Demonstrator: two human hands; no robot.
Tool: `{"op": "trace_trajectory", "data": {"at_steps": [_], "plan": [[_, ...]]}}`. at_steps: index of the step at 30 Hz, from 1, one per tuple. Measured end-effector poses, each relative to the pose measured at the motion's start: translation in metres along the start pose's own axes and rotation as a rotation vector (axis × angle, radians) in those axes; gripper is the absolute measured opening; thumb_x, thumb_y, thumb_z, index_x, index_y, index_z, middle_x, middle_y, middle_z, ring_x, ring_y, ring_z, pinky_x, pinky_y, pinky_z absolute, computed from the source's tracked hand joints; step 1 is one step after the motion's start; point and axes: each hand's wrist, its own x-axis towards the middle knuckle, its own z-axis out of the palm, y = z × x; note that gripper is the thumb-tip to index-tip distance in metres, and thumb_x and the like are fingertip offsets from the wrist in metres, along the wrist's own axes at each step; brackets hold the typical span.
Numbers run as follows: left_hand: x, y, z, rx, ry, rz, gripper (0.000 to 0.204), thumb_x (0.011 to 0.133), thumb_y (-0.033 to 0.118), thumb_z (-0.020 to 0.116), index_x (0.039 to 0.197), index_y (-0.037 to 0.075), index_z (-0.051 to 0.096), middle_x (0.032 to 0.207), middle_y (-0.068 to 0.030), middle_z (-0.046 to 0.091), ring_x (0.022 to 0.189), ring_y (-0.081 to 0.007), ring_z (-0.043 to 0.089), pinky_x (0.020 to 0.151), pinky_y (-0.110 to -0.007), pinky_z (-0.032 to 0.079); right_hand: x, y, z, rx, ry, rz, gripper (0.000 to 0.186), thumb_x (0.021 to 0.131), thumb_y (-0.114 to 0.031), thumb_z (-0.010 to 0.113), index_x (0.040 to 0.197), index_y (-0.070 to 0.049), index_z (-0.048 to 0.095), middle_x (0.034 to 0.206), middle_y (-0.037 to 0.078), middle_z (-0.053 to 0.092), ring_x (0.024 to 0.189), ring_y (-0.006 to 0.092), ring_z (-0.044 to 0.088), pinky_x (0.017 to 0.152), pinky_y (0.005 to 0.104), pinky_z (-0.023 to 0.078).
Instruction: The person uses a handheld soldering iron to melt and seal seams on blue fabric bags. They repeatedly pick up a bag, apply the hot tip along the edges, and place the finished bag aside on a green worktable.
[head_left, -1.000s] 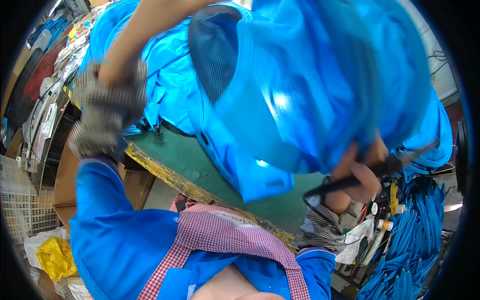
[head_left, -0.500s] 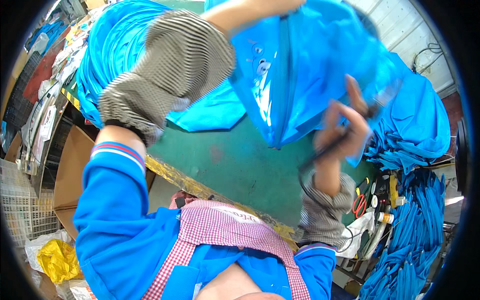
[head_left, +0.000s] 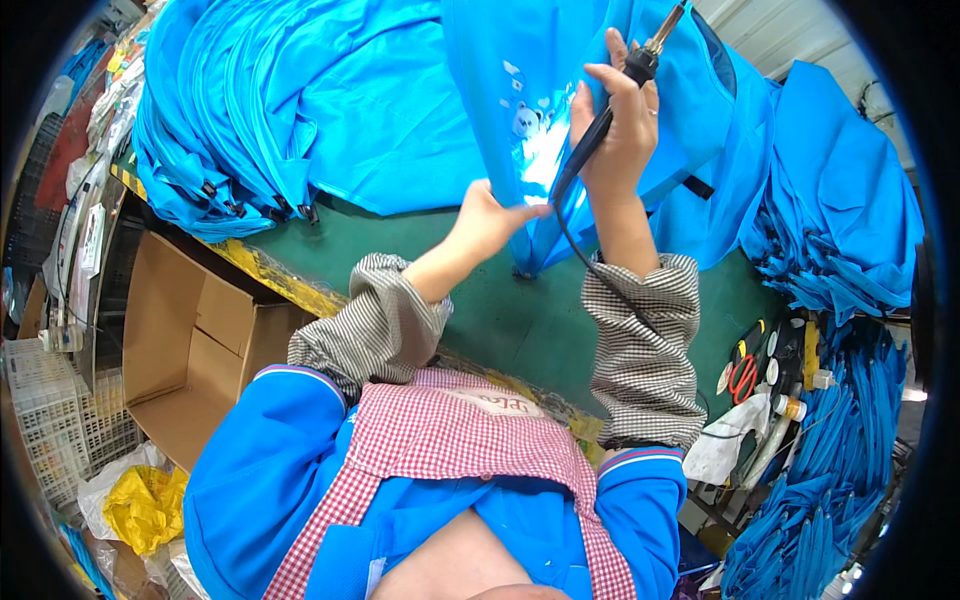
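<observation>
A blue fabric piece [head_left: 500,130] with a printed white bear and a glossy patch hangs in front of me, its lower tip over the green table. My left hand [head_left: 485,225] is closed at its edge, thumb on top, with the other fingertips partly hidden. Held in my right hand [head_left: 622,140] is a soldering iron [head_left: 600,128] with a black handle. Its metal tip points up and away, and the cord runs down along my right forearm. The right fingers sit close against the fabric behind the iron.
Blue fabric is piled [head_left: 230,110] at the left of the green table [head_left: 500,320]; another stack [head_left: 840,200] sits at the right. Red-handled scissors [head_left: 743,378] lie near the right edge, above hanging blue pieces [head_left: 820,480]. A cardboard box [head_left: 190,340] stands lower left.
My left hand has come down from the far top to the near edge of the fabric. The right hand has moved up and left with the soldering iron, its tip now upward.
</observation>
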Motion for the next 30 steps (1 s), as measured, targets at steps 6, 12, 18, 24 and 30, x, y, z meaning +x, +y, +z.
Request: {"op": "trace_trajectory", "data": {"at_steps": [6, 12, 18, 24, 30], "plan": [[0.014, -0.010, -0.001, -0.496, 0.097, 0.093, 0.025, 0.082, 0.013, 0.072, 0.103, 0.003, 0.063, 0.092, -0.0025, 0.067, 0.081, -0.0121, 0.061, 0.072, -0.028, 0.049, -0.003, -0.002, -0.004, -0.011, -0.069, 0.033, 0.029, 0.076, -0.006, 0.073, 0.101, -0.008, 0.057, 0.126, 0.015, 0.060, 0.117, 0.0337, 0.056, 0.100, 0.0393, 0.039], [0.012, -0.016, 0.004, -0.015, 0.042, 0.222, 0.019, 0.078, 0.009, 0.076, 0.092, 0.001, 0.067, 0.084, -0.0020, 0.067, 0.074, -0.0084, 0.059, 0.065, -0.026, 0.048, -0.005, 0.000, 0.005, -0.032, -0.082, -0.029, 0.035, 0.073, -0.004, 0.074, 0.104, -0.010, 0.059, 0.126, 0.015, 0.060, 0.114, 0.0305, 0.057, 0.098, 0.0386, 0.040], [0.014, -0.024, 0.011, -0.285, 0.137, 0.168, 0.017, 0.078, 0.008, 0.076, 0.090, 0.000, 0.069, 0.083, -0.0038, 0.068, 0.072, -0.0081, 0.059, 0.063, -0.026, 0.048, -0.015, 0.009, 0.002, -0.107, -0.061, 0.000, 0.036, 0.075, -0.009, 0.075, 0.107, -0.012, 0.058, 0.129, 0.015, 0.057, 0.112, 0.0316, 0.058, 0.101, 0.0400, 0.039], [0.013, -0.018, 0.007, -0.087, 0.105, 0.194, 0.018, 0.079, 0.007, 0.075, 0.093, 0.001, 0.067, 0.085, -0.0026, 0.067, 0.071, -0.0087, 0.058, 0.063, -0.026, 0.048, -0.009, 0.001, -0.002, -0.155, -0.116, -0.010, 0.041, 0.073, -0.009, 0.075, 0.110, -0.010, 0.058, 0.124, 0.017, 0.059, 0.111, 0.0337, 0.056, 0.098, 0.0403, 0.040], [0.013, -0.035, 0.015, -0.426, 0.163, 0.272, 0.024, 0.079, 0.010, 0.076, 0.098, -0.001, 0.068, 0.090, -0.0050, 0.068, 0.076, -0.0096, 0.061, 0.069, -0.026, 0.050, -0.023, -0.032, -0.048, -0.120, -0.003, 0.027, 0.036, 0.084, -0.026, 0.069, 0.111, -0.004, 0.061, 0.095, 0.010, 0.067, 0.081, 0.0276, 0.058, 0.078, 0.0360, 0.042]]}}
